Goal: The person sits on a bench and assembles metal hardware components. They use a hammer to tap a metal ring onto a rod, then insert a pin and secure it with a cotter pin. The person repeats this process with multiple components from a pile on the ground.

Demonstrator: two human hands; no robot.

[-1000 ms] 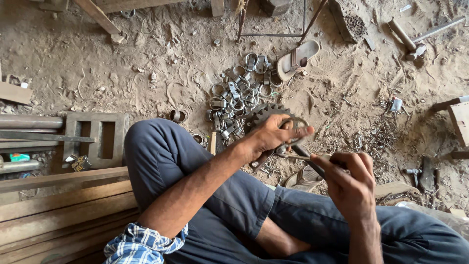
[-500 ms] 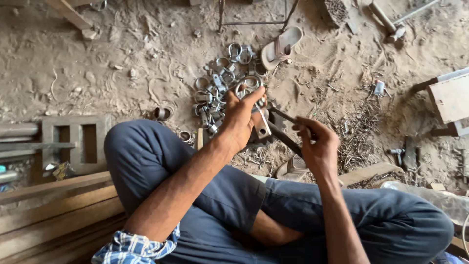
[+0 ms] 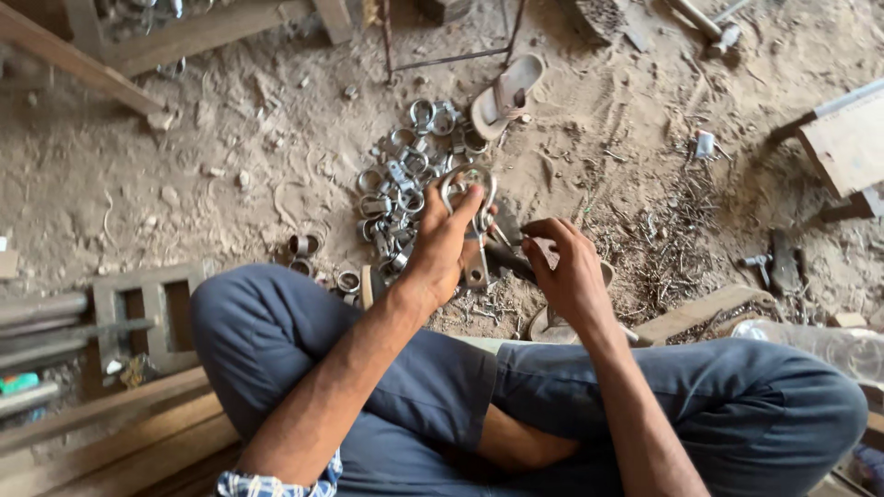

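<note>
Two hands, left (image 3: 447, 241) gripping metal clamp (image 3: 470, 198), right (image 3: 566, 267) beside

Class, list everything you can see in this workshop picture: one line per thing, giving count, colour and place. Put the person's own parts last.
metal clamp: one, grey, ring-topped, held up in the left hand
pile of clamps: many, grey, on the ground beyond the hands
sandal: one, pale, beyond the pile
scattered nails: many, dark, ground right of the hands
wooden block: one, light brown, right edge
hammer: one, wood and metal, top right
planks: several, brown, bottom left
sandy ground: one, tan, throughout
trousers: one pair, blue-grey, legs crossed
left hand: grip closed on the clamp
right hand: fingers curled; what it holds, unclear
</note>
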